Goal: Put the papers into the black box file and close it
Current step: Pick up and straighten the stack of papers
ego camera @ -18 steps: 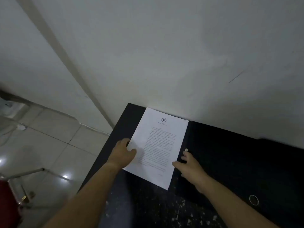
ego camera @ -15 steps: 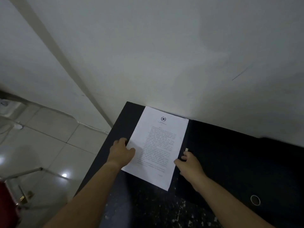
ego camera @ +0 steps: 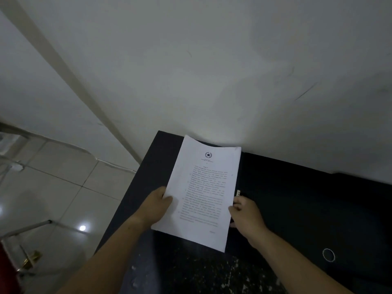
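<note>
A stack of white printed papers with a star emblem at the top is lifted off the dark table, its far end bowed. My left hand grips its left edge, thumb on top. My right hand pinches the right edge. The black box file lies flat to the right of the papers, against the wall, with a small metal clasp at its left edge and a round finger ring near its front. Whether the file is open or closed cannot be told.
The dark speckled table runs up against a white wall. Its left edge drops to a tiled floor, where a white cable and a metal stand lie. A red object sits at the bottom left.
The papers lay flat on the table with my hands at their edges. Now both hands grip them and they are raised, the sheets curving.
</note>
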